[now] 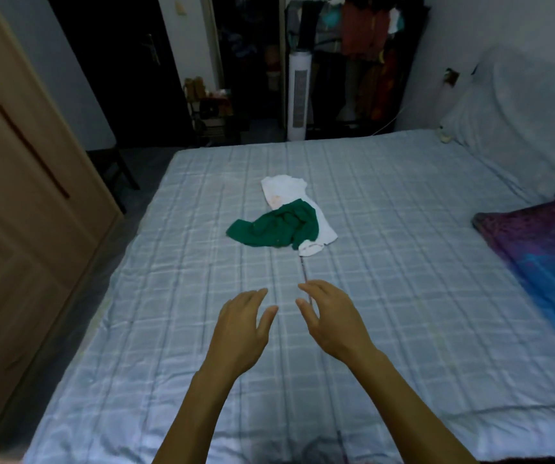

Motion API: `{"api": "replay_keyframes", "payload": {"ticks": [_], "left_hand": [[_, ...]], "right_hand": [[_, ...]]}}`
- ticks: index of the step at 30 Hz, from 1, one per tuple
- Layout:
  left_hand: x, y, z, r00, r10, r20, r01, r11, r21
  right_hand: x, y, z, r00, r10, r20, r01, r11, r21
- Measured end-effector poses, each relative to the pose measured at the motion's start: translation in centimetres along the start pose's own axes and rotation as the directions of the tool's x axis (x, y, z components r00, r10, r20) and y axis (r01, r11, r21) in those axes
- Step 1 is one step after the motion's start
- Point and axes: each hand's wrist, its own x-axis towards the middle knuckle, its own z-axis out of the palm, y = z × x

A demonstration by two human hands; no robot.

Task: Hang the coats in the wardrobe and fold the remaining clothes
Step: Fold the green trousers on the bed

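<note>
Green garment [274,229] crumpled mid-bed, overlapping white garment [291,202]; both unfolded, folding apparently yet to start. No coats visible on checked bed [403,229]. Left hand [244,324] and right hand [331,318] near, short of the clothes, fingers spread, empty. Wooden wardrobe [18,195] at left, shut. Path clear.

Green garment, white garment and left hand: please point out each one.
green garment [274,229], head view, middle of the crumpled cloth
white garment [284,189], head view, upper flat part
left hand [242,324], head view, back of the hand
</note>
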Motion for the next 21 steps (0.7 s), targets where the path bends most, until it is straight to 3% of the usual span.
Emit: {"api": "replay_keyframes", "payload": {"ticks": [9,16,21], "left_hand": [[12.1,-3.2,5.4,0.995,-0.016,0.103,0.034,0.983,-0.182],[20.2,-6.3,8.1,0.983,-0.020,0.181,0.050,0.986,-0.158],[26.4,-9.6,11.1,0.964,-0.058,0.260,0.082,0.993,-0.082]], "right_hand": [[9.3,5.6,0.9,0.992,0.104,0.067,-0.095,0.989,-0.116],[16.5,8.0,4.0,0.969,0.171,0.175,-0.158,0.983,-0.090],[22.4,11.6,7.8,0.960,0.142,0.240,-0.130,0.989,-0.065]]}}
